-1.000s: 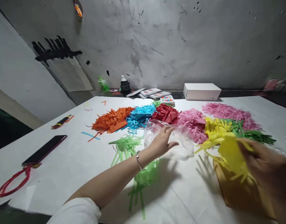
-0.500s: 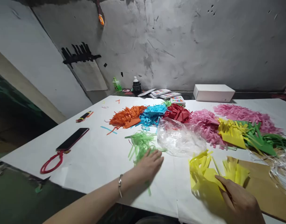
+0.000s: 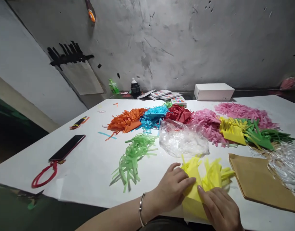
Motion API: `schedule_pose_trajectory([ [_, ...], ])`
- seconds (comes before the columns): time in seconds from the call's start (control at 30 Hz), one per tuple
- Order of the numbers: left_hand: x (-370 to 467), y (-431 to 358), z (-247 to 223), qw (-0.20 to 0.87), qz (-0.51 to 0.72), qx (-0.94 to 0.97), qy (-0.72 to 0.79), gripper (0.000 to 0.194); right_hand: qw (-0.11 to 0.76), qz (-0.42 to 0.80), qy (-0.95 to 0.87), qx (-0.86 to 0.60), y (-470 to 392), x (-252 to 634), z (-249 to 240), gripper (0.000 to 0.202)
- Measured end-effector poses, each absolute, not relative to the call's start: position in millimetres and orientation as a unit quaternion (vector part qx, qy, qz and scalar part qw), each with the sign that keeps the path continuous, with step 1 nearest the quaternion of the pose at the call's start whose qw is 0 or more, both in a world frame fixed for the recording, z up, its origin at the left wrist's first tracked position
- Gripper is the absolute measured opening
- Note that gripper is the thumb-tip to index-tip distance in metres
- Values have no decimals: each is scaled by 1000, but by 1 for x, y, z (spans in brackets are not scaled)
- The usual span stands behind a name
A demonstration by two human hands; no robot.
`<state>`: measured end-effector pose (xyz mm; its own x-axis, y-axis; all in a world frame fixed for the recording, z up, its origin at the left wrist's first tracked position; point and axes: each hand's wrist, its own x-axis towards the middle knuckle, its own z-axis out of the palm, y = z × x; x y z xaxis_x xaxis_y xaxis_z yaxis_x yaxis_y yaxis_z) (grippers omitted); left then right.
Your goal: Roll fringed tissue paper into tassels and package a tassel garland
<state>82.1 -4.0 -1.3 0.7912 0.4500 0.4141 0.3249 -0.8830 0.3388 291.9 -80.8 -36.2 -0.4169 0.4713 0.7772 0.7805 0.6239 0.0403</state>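
Your left hand (image 3: 173, 189) and right hand (image 3: 221, 208) meet over the yellow fringed tissue paper (image 3: 193, 194) at the table's near edge. Your right holds it; whether your left pinches or only presses, I can't tell. Just beyond lies the crumpled clear plastic bag (image 3: 183, 141), in front of the red fringed bundle (image 3: 178, 114). Left of your hands is the light green fringed paper (image 3: 131, 157); to the right, the flat brown sheet (image 3: 260, 179) sits partly beneath the tangled white cord (image 3: 286, 163). Your left thumb is hidden, your fingers cover part of the yellow paper, and the frame cuts off your right wrist.
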Motion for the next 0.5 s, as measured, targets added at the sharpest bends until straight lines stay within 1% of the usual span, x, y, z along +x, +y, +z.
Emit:
schedule_pose_trajectory([
  [0.07, 77, -2, 1, 108, 257, 940, 198, 38, 383, -211, -794, -423, -84, 293, -38, 58],
  [0.13, 66, 1, 10, 153, 236, 947, 157, 33, 378, -218, -777, -453, -87, 297, -41, 56],
  [0.17, 61, 2, 16, 198, 228, 942, 144, 34, 377, -220, -775, -457, -88, 300, -43, 55],
  [0.2, 58, 3, 21, 249, 229, 929, 147, 39, 376, -221, -776, -455, -89, 301, -44, 55],
  [0.27, 56, 8, 30, 337, 250, 884, 205, 60, 381, -226, -783, -437, -90, 303, -45, 55],
  [0.3, 59, 12, 33, 365, 258, 859, 249, 68, 385, -225, -788, -425, -91, 304, -44, 55],
  [0.33, 62, 17, 35, 385, 253, 840, 287, 72, 391, -225, -791, -413, -91, 303, -43, 54],
  [0.4, 71, 29, 36, 449, 207, 808, 320, 68, 396, -218, -798, -399, -90, 302, -41, 53],
  [0.5, 82, 43, 32, 662, 144, 671, 301, 55, 392, -213, -803, -395, -89, 300, -40, 52],
])
